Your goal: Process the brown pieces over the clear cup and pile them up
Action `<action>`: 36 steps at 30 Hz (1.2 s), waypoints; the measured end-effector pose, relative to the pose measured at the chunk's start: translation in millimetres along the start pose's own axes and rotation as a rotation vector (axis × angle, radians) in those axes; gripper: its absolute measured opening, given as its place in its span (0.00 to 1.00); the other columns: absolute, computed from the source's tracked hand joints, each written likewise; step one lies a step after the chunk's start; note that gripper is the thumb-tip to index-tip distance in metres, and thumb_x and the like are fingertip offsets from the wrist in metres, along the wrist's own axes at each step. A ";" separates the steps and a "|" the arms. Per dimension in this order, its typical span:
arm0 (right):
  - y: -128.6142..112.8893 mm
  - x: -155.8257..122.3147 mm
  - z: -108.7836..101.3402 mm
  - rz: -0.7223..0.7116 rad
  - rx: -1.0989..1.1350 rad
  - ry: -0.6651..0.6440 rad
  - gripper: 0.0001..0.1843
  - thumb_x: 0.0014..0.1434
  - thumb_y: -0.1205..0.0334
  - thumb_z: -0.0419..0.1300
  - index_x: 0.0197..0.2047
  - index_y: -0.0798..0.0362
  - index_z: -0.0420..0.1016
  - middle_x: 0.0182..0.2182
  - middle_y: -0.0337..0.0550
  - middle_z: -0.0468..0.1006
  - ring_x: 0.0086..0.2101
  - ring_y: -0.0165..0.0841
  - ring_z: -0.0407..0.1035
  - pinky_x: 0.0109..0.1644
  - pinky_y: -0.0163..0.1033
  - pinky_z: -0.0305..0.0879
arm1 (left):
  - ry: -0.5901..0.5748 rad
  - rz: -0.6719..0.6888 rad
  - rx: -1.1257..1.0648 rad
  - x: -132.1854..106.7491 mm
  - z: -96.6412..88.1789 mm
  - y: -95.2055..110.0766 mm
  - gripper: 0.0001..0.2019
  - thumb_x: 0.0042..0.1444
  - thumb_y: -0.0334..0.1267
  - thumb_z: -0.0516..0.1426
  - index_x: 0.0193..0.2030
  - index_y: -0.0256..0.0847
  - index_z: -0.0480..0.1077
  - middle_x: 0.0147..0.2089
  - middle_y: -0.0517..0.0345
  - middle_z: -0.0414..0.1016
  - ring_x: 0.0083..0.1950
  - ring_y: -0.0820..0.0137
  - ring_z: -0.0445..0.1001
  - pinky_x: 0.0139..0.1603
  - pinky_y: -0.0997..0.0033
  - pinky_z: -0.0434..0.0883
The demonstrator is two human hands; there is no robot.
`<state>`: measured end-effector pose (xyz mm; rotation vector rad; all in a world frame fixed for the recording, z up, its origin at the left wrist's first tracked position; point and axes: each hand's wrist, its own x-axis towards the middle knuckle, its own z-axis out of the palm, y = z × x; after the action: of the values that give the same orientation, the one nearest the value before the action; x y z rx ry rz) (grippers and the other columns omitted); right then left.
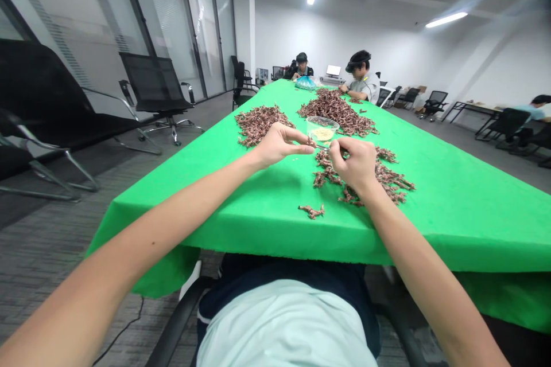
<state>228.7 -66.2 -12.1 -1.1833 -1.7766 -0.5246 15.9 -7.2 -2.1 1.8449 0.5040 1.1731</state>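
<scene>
My left hand (282, 143) pinches a small brown shrivelled piece, which looks like a dried frog (310, 142), between thumb and fingertips. Close beside it, my right hand (355, 161) is closed on a thin metal tool (322, 147), most of it hidden by the fingers; its tip meets the piece. Just beyond both hands stands a clear round bowl (309, 124) holding pale yellowish bits. A loose heap of the same brown pieces (390, 180) spreads under and around my right hand. One single dried piece (311, 212) lies apart, nearer the table's front edge.
On the green-covered table (456, 200) rise a left pile (260, 123) and a larger far pile (338, 109) of brown pieces. A blue bag (305, 82) sits at the far end. Two people (364, 86) work there. Black chairs (152, 83) stand at left.
</scene>
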 end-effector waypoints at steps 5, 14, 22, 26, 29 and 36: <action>0.0 -2.2 -3.1 -0.215 -0.253 0.119 0.16 0.66 0.59 0.52 0.28 0.52 0.72 0.26 0.43 0.78 0.30 0.33 0.67 0.37 0.42 0.50 | -0.065 -0.062 -0.084 -1.6 0.4 1.7 0.18 0.38 0.44 0.75 0.35 0.36 0.83 0.38 0.46 0.84 0.38 0.66 0.82 0.45 0.65 0.78; 1.4 -6.7 -6.0 -0.351 -0.391 0.211 0.12 0.66 0.60 0.54 0.31 0.51 0.73 0.28 0.41 0.78 0.30 0.33 0.65 0.39 0.45 0.47 | -0.137 -0.109 -0.135 -2.7 -0.9 1.1 0.19 0.40 0.45 0.75 0.36 0.36 0.83 0.36 0.47 0.84 0.33 0.70 0.79 0.39 0.69 0.77; -1.3 -7.4 -8.1 -0.376 -0.414 0.203 0.13 0.66 0.59 0.54 0.31 0.51 0.72 0.28 0.41 0.78 0.30 0.33 0.64 0.39 0.44 0.46 | -0.166 -0.118 -0.138 -3.4 -0.7 2.4 0.19 0.40 0.46 0.75 0.35 0.35 0.83 0.36 0.46 0.84 0.33 0.71 0.79 0.39 0.70 0.77; 0.3 -8.0 -8.3 -0.380 -0.432 0.191 0.13 0.65 0.58 0.55 0.29 0.51 0.71 0.26 0.41 0.76 0.29 0.32 0.63 0.37 0.44 0.45 | -0.175 -0.119 -0.136 -3.9 -1.1 1.4 0.19 0.40 0.46 0.75 0.35 0.35 0.83 0.36 0.46 0.84 0.32 0.71 0.79 0.39 0.70 0.77; 1.5 -7.8 -8.3 -0.374 -0.445 0.153 0.15 0.65 0.58 0.54 0.27 0.51 0.70 0.24 0.41 0.74 0.28 0.32 0.62 0.37 0.44 0.45 | -0.167 -0.086 -0.077 -4.5 -1.7 2.8 0.18 0.41 0.46 0.75 0.36 0.37 0.84 0.37 0.46 0.84 0.35 0.69 0.80 0.40 0.69 0.77; -4.3 -3.1 -4.6 -0.240 -0.274 0.021 0.20 0.63 0.59 0.53 0.20 0.52 0.68 0.19 0.40 0.71 0.23 0.29 0.59 0.33 0.41 0.46 | -0.177 0.021 0.133 -3.7 -6.0 10.2 0.16 0.40 0.41 0.75 0.37 0.39 0.84 0.36 0.47 0.84 0.37 0.64 0.81 0.40 0.68 0.78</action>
<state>227.4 -73.1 -12.0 -1.1458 -1.8831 -0.9428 7.7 -12.6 5.6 2.0504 0.4718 0.9987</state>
